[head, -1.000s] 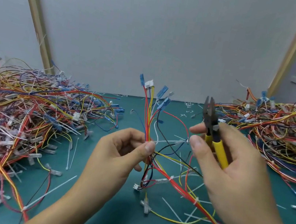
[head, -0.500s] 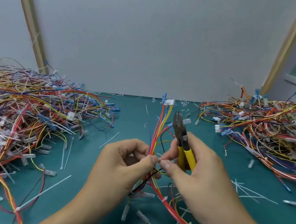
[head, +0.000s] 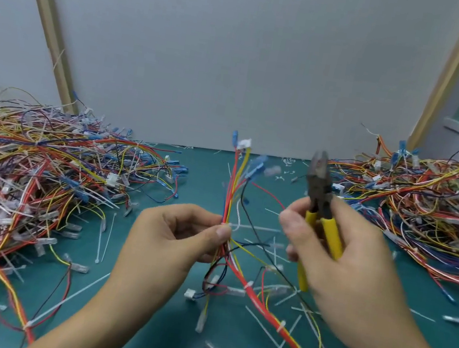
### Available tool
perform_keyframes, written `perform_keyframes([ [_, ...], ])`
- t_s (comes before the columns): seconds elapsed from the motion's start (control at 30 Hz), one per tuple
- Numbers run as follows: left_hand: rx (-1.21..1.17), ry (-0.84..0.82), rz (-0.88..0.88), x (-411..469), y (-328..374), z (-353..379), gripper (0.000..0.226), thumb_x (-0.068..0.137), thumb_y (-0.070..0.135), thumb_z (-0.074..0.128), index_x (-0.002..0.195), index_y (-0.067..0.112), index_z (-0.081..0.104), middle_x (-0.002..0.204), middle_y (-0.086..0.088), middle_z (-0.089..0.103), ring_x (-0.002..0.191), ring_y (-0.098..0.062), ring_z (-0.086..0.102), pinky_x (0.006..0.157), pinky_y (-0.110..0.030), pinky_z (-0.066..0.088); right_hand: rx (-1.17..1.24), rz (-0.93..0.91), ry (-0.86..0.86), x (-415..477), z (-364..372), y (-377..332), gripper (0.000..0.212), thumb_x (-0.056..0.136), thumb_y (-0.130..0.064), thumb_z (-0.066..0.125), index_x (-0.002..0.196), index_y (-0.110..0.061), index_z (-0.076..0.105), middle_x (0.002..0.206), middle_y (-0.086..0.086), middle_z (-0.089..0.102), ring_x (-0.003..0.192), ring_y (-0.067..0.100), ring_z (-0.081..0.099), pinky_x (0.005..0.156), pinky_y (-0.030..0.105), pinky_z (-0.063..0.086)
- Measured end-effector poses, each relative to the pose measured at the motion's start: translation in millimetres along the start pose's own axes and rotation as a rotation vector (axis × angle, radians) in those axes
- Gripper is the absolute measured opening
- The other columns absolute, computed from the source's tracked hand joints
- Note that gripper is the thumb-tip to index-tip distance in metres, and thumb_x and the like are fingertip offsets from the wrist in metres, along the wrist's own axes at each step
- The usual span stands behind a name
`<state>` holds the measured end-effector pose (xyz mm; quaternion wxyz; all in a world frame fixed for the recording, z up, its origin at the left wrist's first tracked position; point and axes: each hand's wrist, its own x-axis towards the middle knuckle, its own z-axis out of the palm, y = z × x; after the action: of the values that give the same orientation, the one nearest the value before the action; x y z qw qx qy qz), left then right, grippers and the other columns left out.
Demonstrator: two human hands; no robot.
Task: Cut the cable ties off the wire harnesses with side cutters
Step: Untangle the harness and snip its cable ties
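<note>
My left hand [head: 180, 235] pinches a wire harness [head: 233, 192] of red, yellow, black and white wires, held upright above the table, with a white connector and blue terminals at its top. A white cable tie [head: 247, 227] sticks out to the right of the bundle just above my thumb. My right hand [head: 349, 263] grips yellow-handled side cutters [head: 320, 214], with the dark jaws pointing up and slightly parted. The cutters stand to the right of the harness and do not touch it. The harness's lower wires trail down over the table.
A big pile of tangled harnesses [head: 28, 173] covers the left of the green mat [head: 140, 324]. A second pile [head: 430, 215] lies at the right. Cut white ties [head: 285, 331] and loose terminals are scattered near the middle. A grey wall panel [head: 240, 56] stands behind.
My right hand with the cutters has moved away to the right of the harness, after touching it at my left thumb half a second ago. The harness stands higher in view.
</note>
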<state>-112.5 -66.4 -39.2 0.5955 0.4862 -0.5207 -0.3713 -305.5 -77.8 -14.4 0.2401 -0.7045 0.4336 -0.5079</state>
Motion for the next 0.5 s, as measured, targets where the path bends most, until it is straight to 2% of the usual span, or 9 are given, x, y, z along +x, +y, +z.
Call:
perform_keyframes([
  [0.1, -0.045, 0.086, 0.05, 0, 0, -1, 0.008, 0.074, 0.018, 0.077, 0.078, 0.012, 0.077, 0.069, -0.009, 0.074, 0.062, -0.014, 0.07, 0.058, -0.021, 0.055, -0.005, 0.091, -0.197, -4, -2, -9, 0.042, 0.076, -0.067, 0.057, 0.091, -0.028, 0.062, 0.069, 0.004, 0.067, 0.062, 0.023, 0.065, 0.064, 0.049, 0.057],
  [0.2, -0.056, 0.095, 0.092, -3, 2, 2, 0.012, 0.072, 0.021, 0.076, 0.08, 0.013, 0.077, 0.069, -0.008, 0.074, 0.061, -0.013, 0.068, 0.06, -0.023, 0.056, -0.184, 0.151, -0.382, -8, 6, -11, 0.04, 0.077, -0.06, 0.056, 0.085, -0.021, 0.059, 0.068, 0.005, 0.065, 0.059, 0.022, 0.061, 0.063, 0.046, 0.054],
  [0.4, -0.056, 0.074, 0.133, -12, 3, 11, 0.007, 0.076, 0.016, 0.077, 0.08, 0.01, 0.078, 0.069, -0.009, 0.074, 0.062, -0.013, 0.068, 0.061, -0.021, 0.055, -0.336, 0.141, -0.42, -8, 4, -11, 0.036, 0.08, -0.052, 0.055, 0.081, -0.016, 0.054, 0.069, 0.005, 0.059, 0.058, 0.022, 0.055, 0.059, 0.044, 0.051],
  [0.5, -0.068, 0.091, 0.124, -13, 2, 14, 0.005, 0.079, 0.013, 0.076, 0.079, 0.008, 0.078, 0.069, -0.01, 0.074, 0.062, -0.015, 0.07, 0.061, -0.021, 0.055, -0.396, 0.102, -0.39, -9, 0, -11, 0.044, 0.082, -0.061, 0.048, 0.08, -0.017, 0.049, 0.069, 0.001, 0.056, 0.057, 0.017, 0.049, 0.055, 0.035, 0.043],
])
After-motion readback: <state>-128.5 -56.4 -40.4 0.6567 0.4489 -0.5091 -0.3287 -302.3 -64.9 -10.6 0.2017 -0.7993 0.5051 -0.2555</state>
